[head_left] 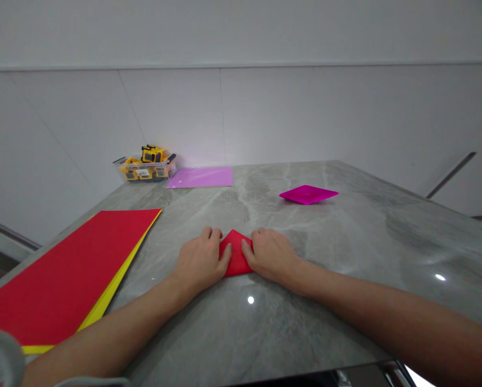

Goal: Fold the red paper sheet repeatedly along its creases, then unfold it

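While the two hands meet at the middle of the grey marbled tabletop (289, 333), one red folded paper (237, 260) lies between them, roughly triangular in outline, peak pointing away from the person. Left hand (202, 258): fingers bent and close together at the left edge, thumb laid on the upper face, pinching the paper. Right hand (275, 255): same posture, mirrored at the right edge; fingertips beneath or behind the paper cannot be made out. Step in hand, as judged: steadying or working a fold with both thumbs. Next move, as judged: calls for an even grip on both sides, edges kept aligned, thumbs firm without crumpling. Also present: one magenta folded piece (308, 194), pointed at both ends, beyond the right hand; red sheets (71, 274) over yellow sheets (112, 282), at left; lilac sheet (204, 176), far side, beside a clear plastic box (168, 171) of yellow toy vehicles (152, 156).
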Demonstrator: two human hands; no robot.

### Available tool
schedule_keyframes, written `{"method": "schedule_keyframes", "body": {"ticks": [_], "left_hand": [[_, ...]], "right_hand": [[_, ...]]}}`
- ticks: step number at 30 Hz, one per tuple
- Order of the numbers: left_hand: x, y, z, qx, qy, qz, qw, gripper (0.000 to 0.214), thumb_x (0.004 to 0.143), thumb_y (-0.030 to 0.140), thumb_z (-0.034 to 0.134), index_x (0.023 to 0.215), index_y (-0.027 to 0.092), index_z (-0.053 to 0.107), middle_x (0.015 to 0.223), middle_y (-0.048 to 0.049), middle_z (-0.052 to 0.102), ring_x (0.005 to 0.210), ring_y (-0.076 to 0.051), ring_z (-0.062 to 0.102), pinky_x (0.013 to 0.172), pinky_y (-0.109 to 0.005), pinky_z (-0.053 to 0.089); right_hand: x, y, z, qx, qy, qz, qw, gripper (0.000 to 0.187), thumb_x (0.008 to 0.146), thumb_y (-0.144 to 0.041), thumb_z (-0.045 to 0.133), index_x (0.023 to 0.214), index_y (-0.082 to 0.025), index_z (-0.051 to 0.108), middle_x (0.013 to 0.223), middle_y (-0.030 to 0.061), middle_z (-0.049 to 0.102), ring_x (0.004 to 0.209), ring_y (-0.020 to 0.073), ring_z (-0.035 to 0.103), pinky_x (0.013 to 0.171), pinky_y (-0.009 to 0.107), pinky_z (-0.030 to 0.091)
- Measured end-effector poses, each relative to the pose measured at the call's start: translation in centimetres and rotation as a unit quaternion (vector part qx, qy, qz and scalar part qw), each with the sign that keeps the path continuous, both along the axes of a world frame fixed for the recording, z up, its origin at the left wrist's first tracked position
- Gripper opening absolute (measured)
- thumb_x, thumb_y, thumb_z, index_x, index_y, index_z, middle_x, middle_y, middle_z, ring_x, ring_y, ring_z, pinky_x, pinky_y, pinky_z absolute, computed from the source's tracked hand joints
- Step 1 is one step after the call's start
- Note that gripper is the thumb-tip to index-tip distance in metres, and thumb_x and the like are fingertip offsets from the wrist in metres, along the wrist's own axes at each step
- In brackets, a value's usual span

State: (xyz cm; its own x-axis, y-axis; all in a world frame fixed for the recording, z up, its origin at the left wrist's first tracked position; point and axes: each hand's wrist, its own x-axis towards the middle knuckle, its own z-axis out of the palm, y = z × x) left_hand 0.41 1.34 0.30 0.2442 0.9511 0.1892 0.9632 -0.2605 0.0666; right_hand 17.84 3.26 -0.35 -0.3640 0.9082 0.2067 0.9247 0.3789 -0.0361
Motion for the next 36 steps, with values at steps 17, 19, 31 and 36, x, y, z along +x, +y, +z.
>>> {"method": "schedule_keyframes", "body": {"ticks": [17,19,31,36], "left_hand": [[-1.1,-0.2,1.0,-0.438,-0.538,-0.035,0.719,0.039,0.070,0.025,0.077,0.102,0.018,0.054,0.076,0.0004,0.069,0.056,-0.014,0.065,0.053,-0.024,0.050],[-1.0,-0.1,1.0,-0.422,-0.578,-0.015,0.698,0.036,0.071,0.026,0.078,0.097,0.015,0.057,0.074,-0.0003,0.069,0.054,-0.014,0.066,0.052,-0.023,0.050],[0.0,-0.8,0.2,-0.390,-0.682,-0.069,0.615,0.041,0.079,0.041,0.076,0.102,0.014,0.054,0.075,-0.0047,0.073,0.057,-0.016,0.071,0.049,-0.021,0.055],[0.0,-1.4,0.0,-0.427,-0.665,-0.089,0.606,0.045,0.085,0.046,0.070,0.107,0.018,0.044,0.071,-0.0045,0.073,0.054,-0.019,0.072,0.047,-0.024,0.057]], "right_hand": [[1.8,1.8,1.6,0.101,0.071,0.069,0.990,0.040,0.098,-0.040,0.043,0.092,-0.013,0.073,0.082,0.0135,0.072,0.075,0.0252,0.066,0.069,0.034,0.045],[2.1,1.7,1.6,0.195,0.146,0.103,0.964,0.031,0.095,-0.035,0.049,0.107,-0.013,0.068,0.101,0.0157,0.069,0.095,0.0274,0.062,0.084,0.039,0.045],[1.1,0.1,-0.4,-0.356,0.478,0.244,0.765,0.059,0.089,-0.067,0.045,0.064,-0.015,0.056,0.059,-0.0008,0.051,0.051,0.0081,0.042,0.048,0.021,0.030],[0.8,-0.4,-0.3,-0.399,0.529,0.265,0.701,0.061,0.086,-0.070,0.048,0.056,-0.017,0.047,0.049,-0.0045,0.042,0.044,0.0062,0.032,0.044,0.022,0.025]]}}
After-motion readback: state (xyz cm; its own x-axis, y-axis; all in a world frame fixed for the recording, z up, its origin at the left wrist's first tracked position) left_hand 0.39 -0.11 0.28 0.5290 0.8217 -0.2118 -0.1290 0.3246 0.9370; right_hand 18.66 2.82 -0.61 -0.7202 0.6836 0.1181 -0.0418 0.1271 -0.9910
